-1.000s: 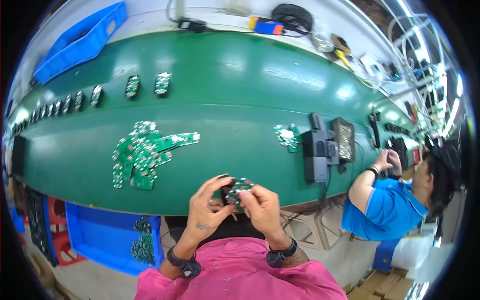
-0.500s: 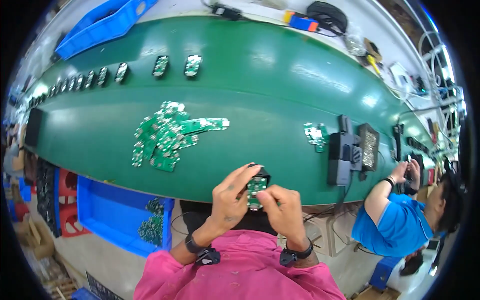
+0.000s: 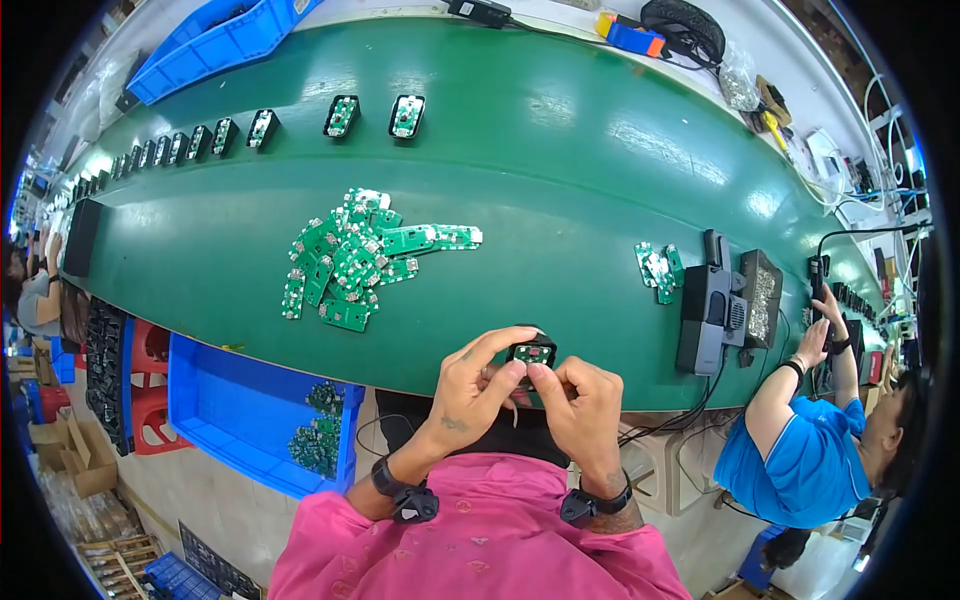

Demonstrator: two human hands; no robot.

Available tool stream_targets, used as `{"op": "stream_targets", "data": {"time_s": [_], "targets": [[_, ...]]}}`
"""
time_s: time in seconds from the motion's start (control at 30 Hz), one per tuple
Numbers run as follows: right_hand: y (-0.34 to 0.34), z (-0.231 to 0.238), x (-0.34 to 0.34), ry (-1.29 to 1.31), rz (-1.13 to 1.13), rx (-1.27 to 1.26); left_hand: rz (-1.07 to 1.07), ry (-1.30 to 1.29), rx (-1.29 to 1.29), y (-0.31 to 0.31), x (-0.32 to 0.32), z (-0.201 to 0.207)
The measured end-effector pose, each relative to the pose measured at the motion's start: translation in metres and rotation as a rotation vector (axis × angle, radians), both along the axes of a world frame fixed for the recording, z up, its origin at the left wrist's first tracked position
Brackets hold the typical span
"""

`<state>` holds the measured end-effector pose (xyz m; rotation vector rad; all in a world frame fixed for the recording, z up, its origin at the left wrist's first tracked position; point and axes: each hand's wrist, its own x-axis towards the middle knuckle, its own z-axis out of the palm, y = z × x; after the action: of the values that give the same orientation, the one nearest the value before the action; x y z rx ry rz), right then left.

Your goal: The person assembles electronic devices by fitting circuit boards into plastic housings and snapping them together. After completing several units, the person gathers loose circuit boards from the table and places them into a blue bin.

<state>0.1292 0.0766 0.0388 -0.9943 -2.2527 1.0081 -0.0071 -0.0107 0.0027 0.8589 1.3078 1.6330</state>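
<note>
My left hand (image 3: pixel 478 385) and my right hand (image 3: pixel 578 400) together pinch a small black housing with a green circuit board in it (image 3: pixel 531 352), held just above the near edge of the green conveyor belt (image 3: pixel 560 170). A loose pile of green circuit boards (image 3: pixel 355 255) lies on the belt ahead and to the left of my hands. A smaller cluster of green boards (image 3: pixel 658 268) lies to the right. Along the far side of the belt runs a row of black housings fitted with green boards (image 3: pixel 340 116).
A black fixture with a cable (image 3: pixel 712 315) and a tray of small parts (image 3: pixel 762 295) stand at the right of the belt. A person in a blue shirt (image 3: pixel 800 450) works there. A blue bin (image 3: pixel 255 410) holding green boards sits below the belt at left.
My head has tilted so the belt and pile sit higher in view. Both hands stay on the small housing, fingers shifting over its top.
</note>
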Motion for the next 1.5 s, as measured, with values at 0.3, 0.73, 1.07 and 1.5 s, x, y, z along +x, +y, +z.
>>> {"op": "stream_targets", "data": {"time_s": [0.3,0.73,1.07,1.5], "targets": [[0.007,0.002,-0.001,0.023,0.061,-0.203,-0.069,-0.166,-0.081,0.006,0.002,0.000],[0.004,0.003,-0.005,-0.053,0.037,-0.221,-0.060,-0.189,-0.148,0.007,0.007,0.000],[-0.011,-0.020,-0.015,0.189,-0.018,0.016,0.223,0.274,-0.080,0.011,0.018,0.004],[-0.018,-0.042,-0.019,0.523,0.008,-0.193,0.520,0.648,0.274,0.018,0.023,-0.010]]}}
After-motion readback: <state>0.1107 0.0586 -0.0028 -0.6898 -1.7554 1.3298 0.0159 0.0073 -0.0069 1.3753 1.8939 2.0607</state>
